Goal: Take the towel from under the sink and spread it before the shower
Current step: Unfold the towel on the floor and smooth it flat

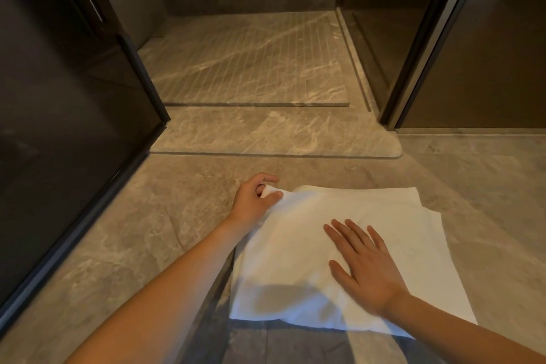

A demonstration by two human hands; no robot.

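- The white, rectangular cloth towel (295, 254) is shown lying on the grey veined stone floor (147, 230), just short of the shower entrance. An offset second layer is seen at its right edge, so it is judged to be folded at least once.
- The left hand (254, 201) is closed on the towel's far left corner, which is pinched between thumb and curled fingers. The right hand (366, 269) is laid flat on the middle of the towel, fingers straight and spread.
- Risk 1: both layers may be lifted together if the pinch has caught more than the top layer. The fold would then be dragged rather than opened.
- Risk 2: the towel may be slid over the smooth stone if the flat hand is eased too early. A bunched or skewed spread would result.
- Risk 3: the towel is seen lying to the right of the opening's centre. If it is unfolded where it lies, it may be left off-centre before the shower.
- The grooved stone shower floor (245, 68) is shown ahead, with a raised stone threshold slab (266, 133) between it and the towel.
- A dark glass panel (59, 127) is set close on the left. It could be struck by the left hand if the corner is swung outward.
- A dark framed panel (472, 68) bounds the right side, well apart from both hands.
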